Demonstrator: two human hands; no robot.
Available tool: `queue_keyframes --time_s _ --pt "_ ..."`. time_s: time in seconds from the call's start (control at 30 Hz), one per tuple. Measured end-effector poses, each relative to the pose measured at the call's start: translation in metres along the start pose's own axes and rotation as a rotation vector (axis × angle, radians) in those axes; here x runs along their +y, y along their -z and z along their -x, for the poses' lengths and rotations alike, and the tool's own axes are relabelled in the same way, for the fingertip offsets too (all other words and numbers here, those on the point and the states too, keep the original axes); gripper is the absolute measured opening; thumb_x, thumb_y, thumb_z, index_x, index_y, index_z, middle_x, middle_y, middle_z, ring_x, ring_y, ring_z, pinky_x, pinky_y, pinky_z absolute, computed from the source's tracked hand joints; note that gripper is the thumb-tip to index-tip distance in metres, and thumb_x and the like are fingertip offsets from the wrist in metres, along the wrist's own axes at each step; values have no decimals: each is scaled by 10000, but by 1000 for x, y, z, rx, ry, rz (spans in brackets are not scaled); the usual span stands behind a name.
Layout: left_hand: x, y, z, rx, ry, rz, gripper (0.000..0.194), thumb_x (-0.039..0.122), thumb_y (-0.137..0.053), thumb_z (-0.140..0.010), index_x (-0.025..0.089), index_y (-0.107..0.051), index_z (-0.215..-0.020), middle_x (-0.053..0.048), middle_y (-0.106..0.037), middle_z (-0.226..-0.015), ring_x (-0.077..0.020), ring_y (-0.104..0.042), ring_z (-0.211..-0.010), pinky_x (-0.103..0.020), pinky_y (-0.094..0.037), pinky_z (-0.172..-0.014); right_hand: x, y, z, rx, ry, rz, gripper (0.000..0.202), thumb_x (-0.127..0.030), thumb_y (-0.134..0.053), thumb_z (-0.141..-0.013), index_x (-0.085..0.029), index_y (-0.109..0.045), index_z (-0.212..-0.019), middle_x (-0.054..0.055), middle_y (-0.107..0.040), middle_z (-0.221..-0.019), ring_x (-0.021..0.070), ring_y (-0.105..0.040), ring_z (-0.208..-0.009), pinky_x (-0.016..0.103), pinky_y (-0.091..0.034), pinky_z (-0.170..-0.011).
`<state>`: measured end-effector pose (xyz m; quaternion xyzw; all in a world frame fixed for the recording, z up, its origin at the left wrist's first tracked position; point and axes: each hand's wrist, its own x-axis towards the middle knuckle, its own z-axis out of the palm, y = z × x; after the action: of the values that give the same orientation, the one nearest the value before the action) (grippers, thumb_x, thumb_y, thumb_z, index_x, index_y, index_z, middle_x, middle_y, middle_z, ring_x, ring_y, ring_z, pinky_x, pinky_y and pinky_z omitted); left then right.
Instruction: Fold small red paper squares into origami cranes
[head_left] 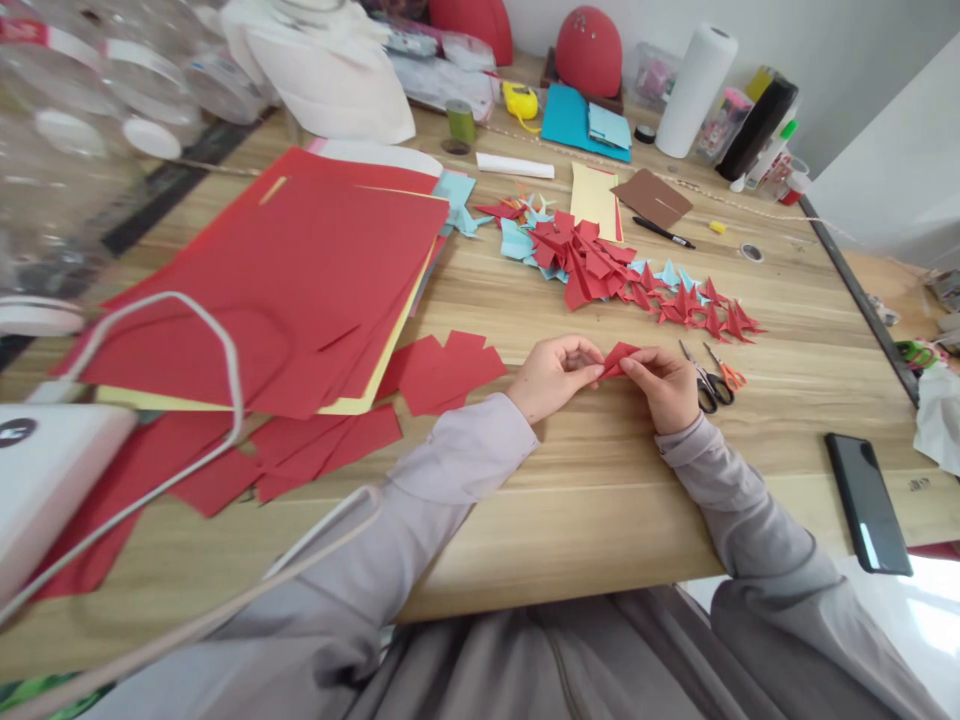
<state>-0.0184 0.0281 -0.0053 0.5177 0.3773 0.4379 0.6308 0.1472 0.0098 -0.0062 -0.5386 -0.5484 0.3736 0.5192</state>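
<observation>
A small folded piece of red paper [619, 358] is held between both hands above the wooden table. My left hand [559, 376] pinches its left side with thumb and fingers. On its right side, my right hand [664, 384] grips the paper the same way. Beyond the hands lies a heap of folded red paper shapes [581, 255], with light blue ones [517, 240] among them. Cut red paper pieces [450, 372] lie left of my left hand, beside a stack of large red sheets [277, 270].
Two pairs of scissors, one black-handled [716, 392] and one orange-handled [729, 374], lie just right of my right hand. A phone [868, 500] rests near the right edge. A white cable [234, 370] loops over the red sheets, by a white device [52, 480].
</observation>
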Motion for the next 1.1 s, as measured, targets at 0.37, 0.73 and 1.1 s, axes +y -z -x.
queue_keyframes --time_s 0.37,0.73,1.1 --pt "-2 0 -1 -7 -66 -65 167 256 -674 -680 146 -610 -788 5 -633 -658 -89 -584 -527 -230 -475 -546 4 -2 0 -63 -50 -131 274 -437 -738 -659 -196 -623 -719 -7 -667 -641 126 -610 -585 284 -524 -613" --pt "-3 -3 5 17 -56 -190 180 268 -700 -660 141 -699 -787 -27 -664 -645 -119 -587 -567 -243 -463 -556 1 -2 1 -6 -56 -143 272 -420 -734 -669 -189 -594 -693 -3 -667 -636 126 -627 -593 279 -530 -619" --pt "-7 -3 2 19 -29 -140 122 216 -692 -658 147 -606 -712 6 -621 -582 -110 -589 -533 -232 -464 -546 0 -6 2 29 -48 -111 289 -416 -751 -645 -179 -591 -690 -5 -656 -601 124 -618 -555 268 -507 -567"
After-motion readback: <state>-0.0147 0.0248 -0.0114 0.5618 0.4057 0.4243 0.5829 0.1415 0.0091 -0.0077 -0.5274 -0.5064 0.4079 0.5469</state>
